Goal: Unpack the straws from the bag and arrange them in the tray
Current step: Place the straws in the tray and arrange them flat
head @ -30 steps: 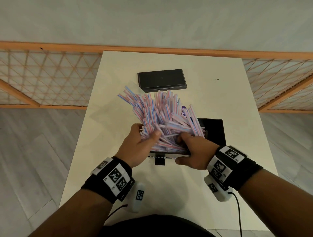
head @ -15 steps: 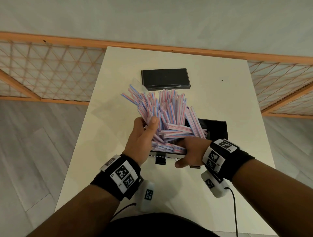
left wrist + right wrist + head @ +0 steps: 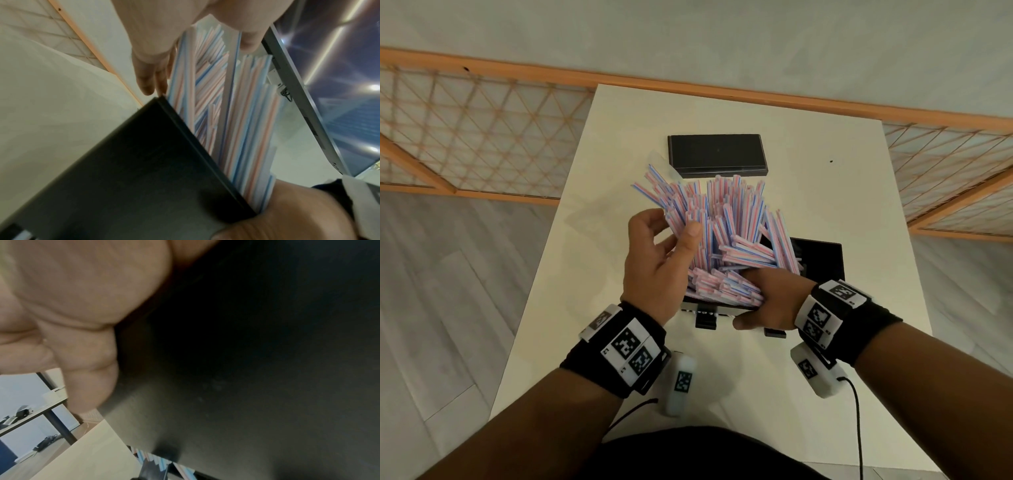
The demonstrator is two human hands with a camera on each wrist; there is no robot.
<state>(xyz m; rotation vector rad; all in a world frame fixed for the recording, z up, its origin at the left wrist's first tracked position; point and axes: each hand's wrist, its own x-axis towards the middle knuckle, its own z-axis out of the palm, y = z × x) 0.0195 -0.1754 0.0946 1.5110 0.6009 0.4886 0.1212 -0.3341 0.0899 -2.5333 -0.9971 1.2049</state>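
Observation:
A big bunch of pink, blue and white striped straws (image 3: 726, 233) fans out of a black tray (image 3: 822, 263) at the middle of the white table. My left hand (image 3: 657, 253) is at the bunch's left side, thumb against the straws and fingers curled round the outer ones. In the left wrist view the fingers (image 3: 150, 76) lie left of the straws (image 3: 230, 116) and the thumb to their right. My right hand (image 3: 767, 301) grips the tray's near edge, fingers in among the straws. The tray's dark surface (image 3: 257, 353) fills the right wrist view.
A shut black box (image 3: 717, 154) lies on the table (image 3: 842, 192) just beyond the straw tips. Two small black feet (image 3: 705, 322) show under the tray's near edge. Wooden lattice railings (image 3: 482, 137) run past the table's far side. Floor lies on both sides.
My left hand has lifted from the near end of the pile to its left side and loosened, thumb now pointing up. The straws stand more upright. The right hand stays on the tray's edge.

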